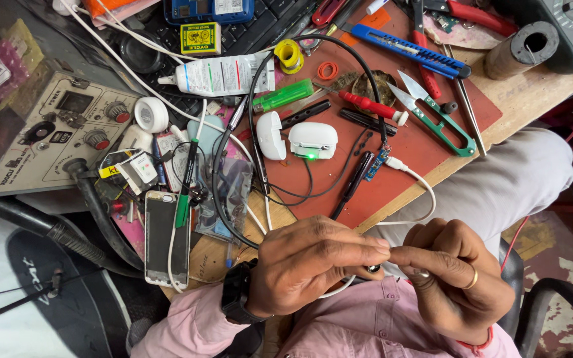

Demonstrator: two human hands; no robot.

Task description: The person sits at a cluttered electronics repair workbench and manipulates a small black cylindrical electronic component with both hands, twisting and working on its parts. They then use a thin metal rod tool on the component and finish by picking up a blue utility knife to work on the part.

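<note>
A: Two hands meet just off the bench edge, above the lap. Left hand (313,265) is curled nearly closed, thumb and forefinger pinching a small dark part (373,268). Right hand (455,278) is closed too, its fingertips pressed to the same spot from the other side.

B: What is the part?

A: Cannot tell; too small, mostly hidden by fingers. A white cable (419,192) loops from the little blue board (377,164) on the red mat (432,142) down toward the hands, and seems to pass under the left one.

B: How far along does the work look?

A: Mid-way, by my reading. White earbud case (313,140) lies on the mat with its lid (270,135) just beside it and a green light showing at its front (so something is powered). Thin black wires run from it across the mat. Nothing looks reassembled.

B: Tools?

A: None in hand. Red screwdriver (369,106), snips (432,113) and blue knife (409,50) lie on the mat, well apart from both hands.
</note>
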